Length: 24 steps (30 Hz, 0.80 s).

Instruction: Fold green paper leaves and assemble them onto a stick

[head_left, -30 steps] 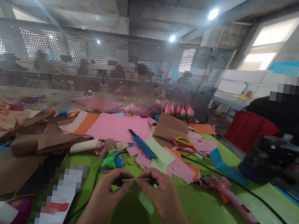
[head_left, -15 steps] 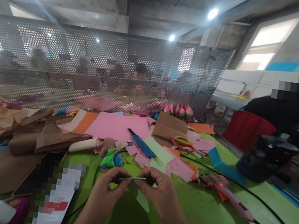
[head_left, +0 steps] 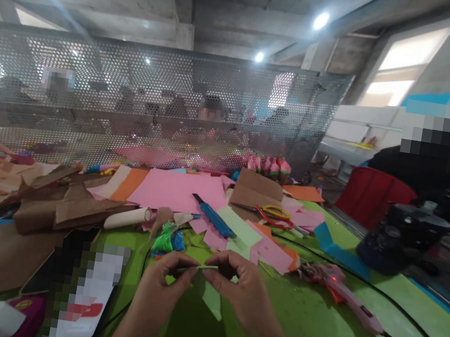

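My left hand (head_left: 168,281) and my right hand (head_left: 233,282) meet above the green table, each pinching thumb against fingertips. Between them stretches a thin edge of pale green paper (head_left: 207,268), gripped at both ends. Another stretch of pale green paper shows below the right fingers; whether it joins the held edge I cannot tell. Just beyond my hands lie a blue utility knife (head_left: 217,219), a pale green sheet (head_left: 239,228) and a crumpled green and blue bundle (head_left: 167,240). A pink hot glue gun (head_left: 351,303) with a lit red light rests to the right.
Pink sheets (head_left: 179,191), brown paper (head_left: 37,208) and a paper roll (head_left: 128,218) cover the far and left table. Scissors (head_left: 272,215) lie beyond the knife. Phones (head_left: 92,289) are at left. The glue gun's black cord (head_left: 426,317) loops right. A perforated metal screen (head_left: 153,107) stands behind.
My hands stay almost in place, still pinching the paper. The held edge tilts slightly and the lower pale green paper shifts a little to the left.
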Available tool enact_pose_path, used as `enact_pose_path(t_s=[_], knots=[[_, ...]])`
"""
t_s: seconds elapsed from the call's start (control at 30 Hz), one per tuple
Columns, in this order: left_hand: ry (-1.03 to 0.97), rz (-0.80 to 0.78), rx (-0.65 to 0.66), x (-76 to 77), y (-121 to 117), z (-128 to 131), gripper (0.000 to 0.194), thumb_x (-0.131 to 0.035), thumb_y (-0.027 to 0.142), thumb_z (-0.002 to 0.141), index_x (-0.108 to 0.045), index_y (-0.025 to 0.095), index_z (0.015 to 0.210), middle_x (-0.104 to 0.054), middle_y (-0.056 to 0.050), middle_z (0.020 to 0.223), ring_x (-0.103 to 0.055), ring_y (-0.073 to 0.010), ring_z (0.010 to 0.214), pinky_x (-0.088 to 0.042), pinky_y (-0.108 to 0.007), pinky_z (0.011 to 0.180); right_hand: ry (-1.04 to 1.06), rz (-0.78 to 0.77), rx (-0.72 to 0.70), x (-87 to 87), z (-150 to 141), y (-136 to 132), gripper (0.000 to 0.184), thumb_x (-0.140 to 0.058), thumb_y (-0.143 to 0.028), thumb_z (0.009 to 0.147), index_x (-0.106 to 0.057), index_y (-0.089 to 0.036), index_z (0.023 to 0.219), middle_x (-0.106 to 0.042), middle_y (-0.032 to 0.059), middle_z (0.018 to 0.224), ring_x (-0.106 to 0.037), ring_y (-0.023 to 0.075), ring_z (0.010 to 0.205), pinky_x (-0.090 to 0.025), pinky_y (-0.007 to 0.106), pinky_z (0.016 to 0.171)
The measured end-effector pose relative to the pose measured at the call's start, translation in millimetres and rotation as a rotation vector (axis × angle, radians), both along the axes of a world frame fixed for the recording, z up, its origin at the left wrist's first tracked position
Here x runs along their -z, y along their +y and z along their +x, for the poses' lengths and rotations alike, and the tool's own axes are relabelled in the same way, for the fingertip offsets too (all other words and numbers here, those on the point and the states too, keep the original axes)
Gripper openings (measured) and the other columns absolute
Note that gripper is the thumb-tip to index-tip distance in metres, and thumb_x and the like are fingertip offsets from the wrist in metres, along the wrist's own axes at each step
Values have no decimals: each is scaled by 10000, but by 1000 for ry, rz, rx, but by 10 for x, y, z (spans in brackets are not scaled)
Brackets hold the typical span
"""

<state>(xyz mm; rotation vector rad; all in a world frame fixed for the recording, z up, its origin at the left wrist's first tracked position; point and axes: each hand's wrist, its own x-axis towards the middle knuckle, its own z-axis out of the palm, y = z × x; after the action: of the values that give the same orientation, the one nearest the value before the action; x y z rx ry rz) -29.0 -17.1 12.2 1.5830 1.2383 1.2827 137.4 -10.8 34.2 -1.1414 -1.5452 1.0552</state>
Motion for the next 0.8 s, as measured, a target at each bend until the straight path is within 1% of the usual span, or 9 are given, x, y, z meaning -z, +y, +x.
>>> enact_pose_path(t_s=[0.1,0.17,0.43,0.63,0.8], knots=[[-19,-8,-14,18,11,7,151,-616,305,780,-687,172,795,-691,-34,750,-613,-178,709,-470,-260,653,25,7,12,-3,11,13,192,-677,-323,713,-581,-162,668,-447,-50,569,-402,110,544,-317,232,511],[-36,-11,-14,33,15,10,148,-627,303,771,-690,171,793,-689,-31,738,-613,-173,693,-473,-253,641,33,11,27,2,17,21,205,-678,-313,709,-553,-171,630,-433,-55,560,-392,105,534,-312,231,506],[-76,-50,-11,56,12,6,152,-645,311,762,-698,172,799,-689,-21,712,-611,-159,657,-474,-233,611,28,18,46,50,11,29,184,-672,-301,715,-566,-167,646,-451,-50,571,-398,108,549,-312,231,517],[-92,-48,-15,37,12,12,149,-650,305,752,-704,169,782,-693,-25,690,-619,-165,645,-479,-237,599,35,13,36,59,9,28,176,-668,-305,715,-575,-164,665,-466,-42,587,-408,115,567,-322,236,537],[-85,-30,-26,43,23,9,135,-662,295,739,-707,169,758,-697,-30,690,-626,-173,650,-483,-242,595,16,23,28,67,20,6,179,-659,-308,734,-571,-166,668,-451,-45,587,-403,116,569,-313,236,535]])
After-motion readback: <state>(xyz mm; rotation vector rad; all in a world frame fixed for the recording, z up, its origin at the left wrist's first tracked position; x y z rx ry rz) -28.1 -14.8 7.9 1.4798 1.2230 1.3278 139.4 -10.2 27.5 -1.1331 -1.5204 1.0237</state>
